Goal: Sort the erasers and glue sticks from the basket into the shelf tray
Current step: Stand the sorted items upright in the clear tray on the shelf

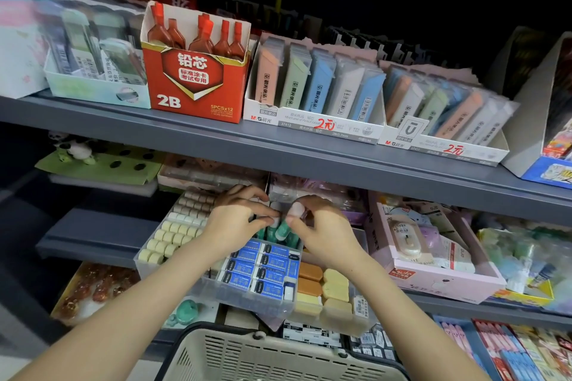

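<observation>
Both my hands reach into the back of a clear plastic shelf tray (247, 300) on the middle shelf. My left hand (235, 216) pinches the white end of a green glue stick (272, 227). My right hand (322, 226) pinches a small pale piece at its fingertips, just above another green glue stick (282, 230). Several green glue sticks stand in the tray's back compartment. In front of them lie blue-wrapped erasers (263, 269) in rows. The beige basket (263, 353) sits at the bottom of the view, below my arms.
Cream and tan erasers (173, 235) fill the tray's left section, orange and yellow erasers (325, 288) a box on its right. A pink display box (433, 275) stands further right. The grey upper shelf (278, 148) with pencil-lead boxes overhangs my hands.
</observation>
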A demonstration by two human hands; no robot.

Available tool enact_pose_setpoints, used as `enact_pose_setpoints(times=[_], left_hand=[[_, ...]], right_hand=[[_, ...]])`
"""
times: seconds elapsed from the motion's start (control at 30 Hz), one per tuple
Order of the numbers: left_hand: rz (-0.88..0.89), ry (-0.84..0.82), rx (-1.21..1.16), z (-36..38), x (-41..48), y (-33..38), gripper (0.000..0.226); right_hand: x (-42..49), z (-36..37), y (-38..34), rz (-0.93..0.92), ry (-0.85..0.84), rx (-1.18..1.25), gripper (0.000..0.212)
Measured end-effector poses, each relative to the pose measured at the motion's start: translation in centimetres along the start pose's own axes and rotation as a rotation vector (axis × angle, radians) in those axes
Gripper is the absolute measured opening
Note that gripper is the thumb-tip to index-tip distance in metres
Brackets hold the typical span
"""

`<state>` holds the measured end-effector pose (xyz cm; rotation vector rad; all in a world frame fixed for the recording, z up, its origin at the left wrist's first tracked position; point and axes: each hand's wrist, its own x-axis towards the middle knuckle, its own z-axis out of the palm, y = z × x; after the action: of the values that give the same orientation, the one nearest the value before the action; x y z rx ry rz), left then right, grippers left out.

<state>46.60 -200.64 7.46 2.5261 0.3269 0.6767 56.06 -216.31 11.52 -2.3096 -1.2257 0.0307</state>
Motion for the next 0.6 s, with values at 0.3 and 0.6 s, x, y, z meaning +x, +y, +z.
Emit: enact_pose_setpoints(times=[0.3, 0.6], left_hand=[[-0.024, -0.019, 0.006, 0.1, -0.3, 0.3, 0.017], [0.061, 0.04, 0.079, 0.4, -0.4, 0.1, 0.02]], right_hand=[[1.3, 2.1, 1.0, -0.138, 0.138, -0.338, 0.032], [1.4, 2.9, 1.7, -0.115, 0.198, -0.29, 0.045]])
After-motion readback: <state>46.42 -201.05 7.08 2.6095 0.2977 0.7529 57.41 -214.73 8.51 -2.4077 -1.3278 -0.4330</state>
